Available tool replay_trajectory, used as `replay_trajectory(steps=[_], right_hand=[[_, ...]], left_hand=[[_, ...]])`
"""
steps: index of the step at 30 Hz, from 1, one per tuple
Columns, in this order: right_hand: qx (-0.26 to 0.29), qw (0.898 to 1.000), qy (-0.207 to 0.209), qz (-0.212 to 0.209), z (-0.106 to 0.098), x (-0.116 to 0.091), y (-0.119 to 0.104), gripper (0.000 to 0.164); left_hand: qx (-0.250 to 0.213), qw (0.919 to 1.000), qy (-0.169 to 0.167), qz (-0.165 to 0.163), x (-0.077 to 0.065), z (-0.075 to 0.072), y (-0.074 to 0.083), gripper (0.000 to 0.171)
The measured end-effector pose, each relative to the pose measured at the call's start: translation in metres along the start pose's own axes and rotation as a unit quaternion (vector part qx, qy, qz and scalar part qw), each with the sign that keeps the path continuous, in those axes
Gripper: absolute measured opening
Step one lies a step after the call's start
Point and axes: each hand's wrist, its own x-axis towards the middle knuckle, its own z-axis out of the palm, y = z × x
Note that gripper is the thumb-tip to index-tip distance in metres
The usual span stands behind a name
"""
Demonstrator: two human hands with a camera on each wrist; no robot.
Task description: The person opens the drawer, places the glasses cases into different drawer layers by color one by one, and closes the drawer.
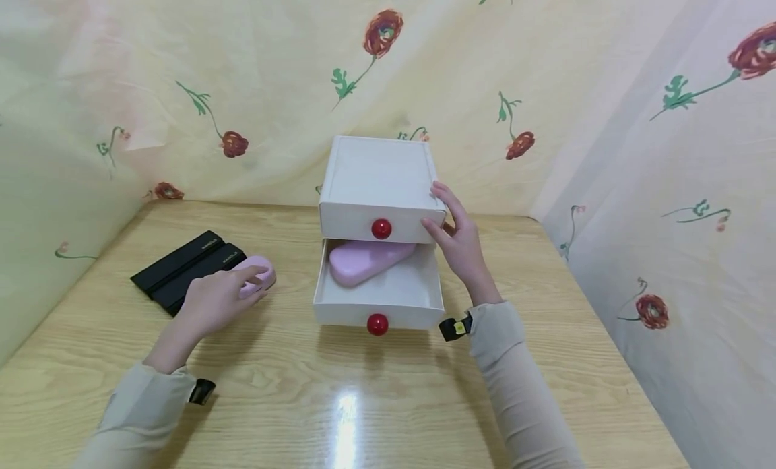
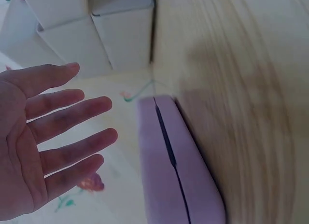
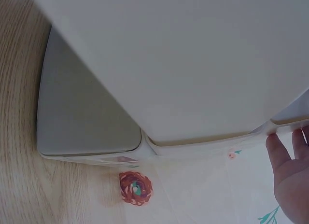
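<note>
My left hand (image 1: 215, 299) reaches over a lilac glasses case (image 1: 262, 270) on the left of the table. In the left wrist view, the fingers are spread and extended, apart from that case (image 2: 169, 161), whose seam shows a dark gap. A white two-drawer box (image 1: 382, 169) with round red knobs stands in the middle. Its lower drawer (image 1: 400, 295) is pulled out, with a second lilac case (image 1: 358, 263) lying inside, its rear hidden. My right hand (image 1: 459, 243) rests on the box's upper right corner, thumb near the front face, fingers along the top edge.
Two flat black cases (image 1: 190, 267) with small lettering lie on the wooden table (image 1: 273, 388), under and behind the left hand. Behind the table and along its sides hangs flower-printed cloth (image 1: 273, 71). Black wrist cameras (image 1: 202, 391) are on both wrists.
</note>
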Motion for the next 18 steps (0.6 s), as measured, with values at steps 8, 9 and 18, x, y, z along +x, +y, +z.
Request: replay_trajectory(steps=[8,9,18], right_hand=[[-0.001,1.0,-0.007,0.01,-0.001,-0.004,-0.018,0.054],[-0.001,1.0,-0.008,0.01,-0.001,-0.006,-0.022,0.054],[-0.009,1.0,-0.014,0.012,0.0,-0.011,-0.04,0.052]], left_hand=[[0.002,0.9988,-0.024,-0.043,-0.007,-0.003,-0.015,0.042],[0.003,0.9985,-0.027,-0.047,-0.008,-0.003,-0.017,0.043],[0.022,0.9985,-0.01,-0.05,-0.019,-0.002,-0.034,0.04]])
